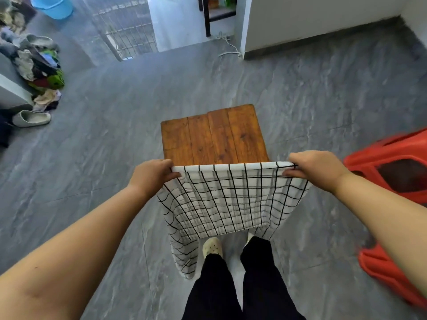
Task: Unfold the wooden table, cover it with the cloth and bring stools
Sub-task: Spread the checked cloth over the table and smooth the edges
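On a grey stone-look floor (115, 158), a person is standing at the near end of a small wooden worktop (215, 137), which is already standing unfolded and bare, its planks running from 6 towards 12 o'clock. A white cloth (226, 199) with a black grid is hanging from both hands down towards the person's feet, its held edge stretching taut from 9 to 3 o'clock, in line with the worktop's near edge. Red plastic stools (392, 172) are waiting at 3 to 4 o'clock, not yet brought round. The left hand (151, 175) and right hand (316, 168) are each pinching a top corner of the cloth, about level, with the worktop lying just beyond them at 12 o'clock; the spread looks to call for a forward sweep. A blue bucket (54, 5) is sitting at 11 o'clock, its contents out of view.
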